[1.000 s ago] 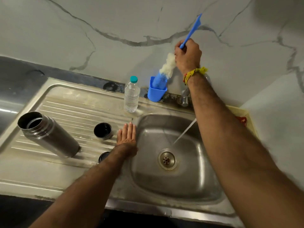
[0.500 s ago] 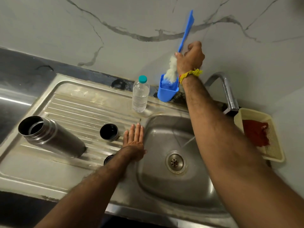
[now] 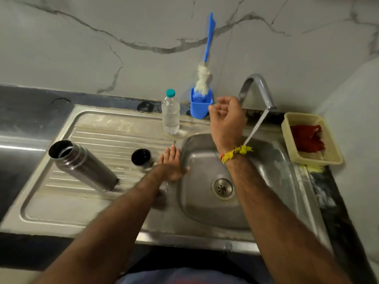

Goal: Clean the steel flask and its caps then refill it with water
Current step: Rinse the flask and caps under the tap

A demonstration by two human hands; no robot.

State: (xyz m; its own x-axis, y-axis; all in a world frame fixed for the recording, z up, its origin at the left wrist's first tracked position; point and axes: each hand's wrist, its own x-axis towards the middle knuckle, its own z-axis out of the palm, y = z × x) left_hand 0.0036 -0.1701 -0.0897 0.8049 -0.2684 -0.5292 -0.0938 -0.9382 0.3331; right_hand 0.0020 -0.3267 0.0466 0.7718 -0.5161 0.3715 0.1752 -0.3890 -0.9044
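Observation:
The uncapped steel flask (image 3: 82,165) stands on the ribbed drainboard (image 3: 114,132) at the left, mouth open. A dark cap (image 3: 141,157) sits beside it, just left of my left hand (image 3: 171,163), which rests flat with straight fingers on the drainboard by the sink bowl's edge. A second cap is hidden under my left forearm. My right hand (image 3: 226,117) hovers over the sink bowl (image 3: 272,181) near the tap, fingers loosely curled and holding nothing. The blue-handled bottle brush (image 3: 206,58) stands in the blue holder (image 3: 201,107) against the wall.
A steel tap (image 3: 258,89) runs a thin stream of water into the bowl. A clear plastic bottle (image 3: 170,113) with a teal cap stands behind the drainboard. A cream basket (image 3: 311,140) with a red cloth sits at the right. The drain (image 3: 222,188) is open.
My right hand let go of the brush, leaving it standing in the blue holder, and dropped down toward the sink. My left hand has stayed flat on the drainboard.

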